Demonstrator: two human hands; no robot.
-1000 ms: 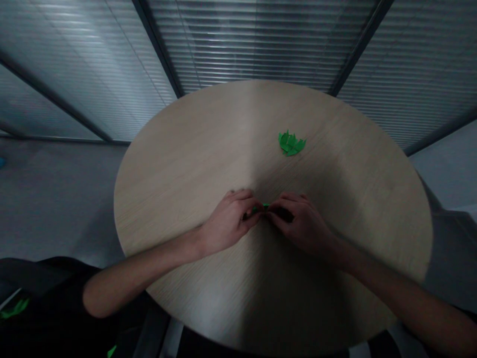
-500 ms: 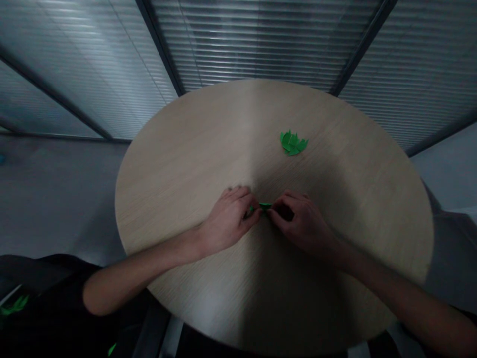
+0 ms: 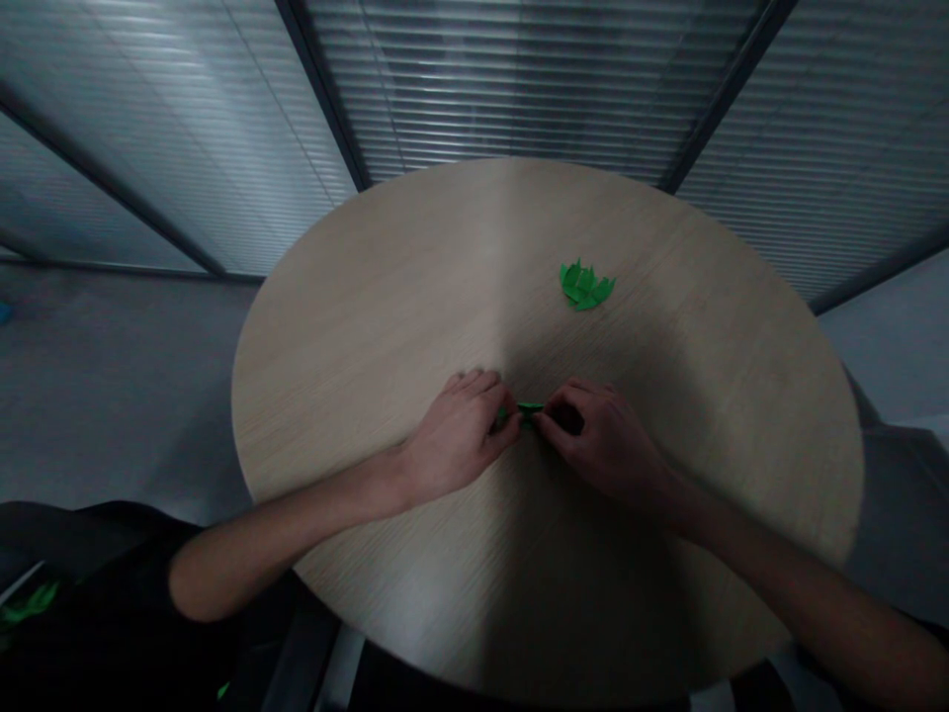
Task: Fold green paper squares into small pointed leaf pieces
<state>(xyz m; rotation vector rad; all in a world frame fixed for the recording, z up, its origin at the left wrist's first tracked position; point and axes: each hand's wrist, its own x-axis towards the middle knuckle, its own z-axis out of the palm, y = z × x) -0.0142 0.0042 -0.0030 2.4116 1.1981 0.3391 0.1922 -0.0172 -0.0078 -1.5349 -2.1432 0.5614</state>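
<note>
Between my two hands is a small green folded paper piece, mostly covered by fingers. My left hand pinches its left end with thumb and forefinger, the other fingers resting toward the tabletop. On the other side, my right hand pinches the right end, its thumb and forefinger forming a ring. Farther back and to the right lies a spiky green folded-paper cluster, apart from both hands.
The round wooden table carries both hands and the paper. Window blinds in dark frames stand behind its far edge. Something green shows at the lower left, near dark fabric.
Very little differs. Both hands keep their pinch on the green paper piece, and the whole view has shifted slightly.
</note>
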